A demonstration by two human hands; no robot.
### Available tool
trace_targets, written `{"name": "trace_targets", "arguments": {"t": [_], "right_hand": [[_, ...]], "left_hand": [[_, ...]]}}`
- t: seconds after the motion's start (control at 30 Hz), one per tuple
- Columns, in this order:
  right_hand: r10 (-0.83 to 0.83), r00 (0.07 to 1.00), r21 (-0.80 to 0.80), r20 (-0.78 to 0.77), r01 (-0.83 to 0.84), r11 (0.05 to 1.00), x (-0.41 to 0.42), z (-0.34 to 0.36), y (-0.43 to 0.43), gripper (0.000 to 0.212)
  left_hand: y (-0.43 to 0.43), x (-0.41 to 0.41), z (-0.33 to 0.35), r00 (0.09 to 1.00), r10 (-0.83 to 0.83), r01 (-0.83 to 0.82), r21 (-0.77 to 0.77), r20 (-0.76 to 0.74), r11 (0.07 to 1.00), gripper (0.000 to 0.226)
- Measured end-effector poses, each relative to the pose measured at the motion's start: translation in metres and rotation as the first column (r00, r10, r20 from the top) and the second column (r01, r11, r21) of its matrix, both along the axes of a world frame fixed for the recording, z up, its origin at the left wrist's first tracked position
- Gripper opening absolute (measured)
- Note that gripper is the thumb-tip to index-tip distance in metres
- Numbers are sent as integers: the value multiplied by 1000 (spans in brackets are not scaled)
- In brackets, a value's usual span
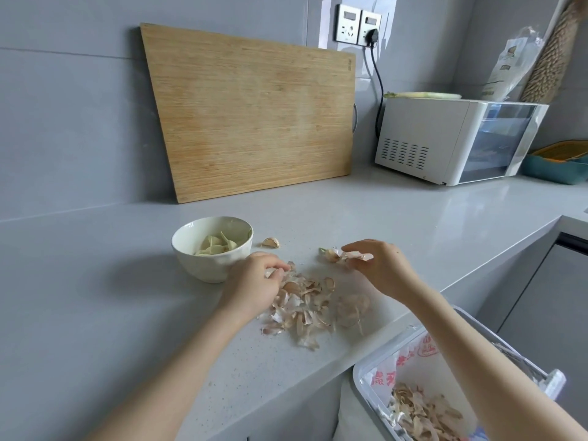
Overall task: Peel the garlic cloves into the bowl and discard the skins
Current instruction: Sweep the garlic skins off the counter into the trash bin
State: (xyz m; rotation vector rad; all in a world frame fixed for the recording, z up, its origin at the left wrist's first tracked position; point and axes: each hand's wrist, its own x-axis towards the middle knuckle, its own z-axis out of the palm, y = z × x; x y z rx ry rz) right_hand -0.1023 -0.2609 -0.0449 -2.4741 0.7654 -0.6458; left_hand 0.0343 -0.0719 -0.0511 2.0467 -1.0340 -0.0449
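Peeling looks nearly done; the step in hand seems to be stripping the last cloves, w/ cleanup still to come. Right hand (pixel 378 265), ctr-right of frame, pinches a skin strip (pixel 358 256) btwn thumb & fingertips, just beside an unpeeled clove (pixel 331 256). Left hand (pixel 254 278), ctr, has fingers curled on a pale piece (pixel 269 272) at the upper-left edge of the skin pile (pixel 305 310); clove or skin, can't tell. Bowl (pixel 206 265), just left of that hand, holds peeled cloves (pixel 216 245); a loose clove (pixel 271 242) lies near its right side. Next, prob.: drop the strip in the bin (pixel 359 377), lower right, then peel the remaining cloves & sweep the pile in.
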Motion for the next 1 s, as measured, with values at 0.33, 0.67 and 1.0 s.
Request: {"name": "trace_targets", "arguments": {"t": [0.33, 0.67, 1.0], "right_hand": [[227, 958, -165, -176, -256, 953, -25, 0, 95, 96], [233, 947, -198, -221, -278, 940, 4, -13, 84, 58], [395, 868, -147, -300, -451, 880, 28, -13, 70, 54]], "left_hand": [[-19, -22, -3, 851, -10, -85, -157, -525, 984, 64], [-19, -22, 3, 744, -102, -131, -293, -661, 947, 55], [-31, -30, 2, 618, -118, -443, -469, -777, 764, 17]]}}
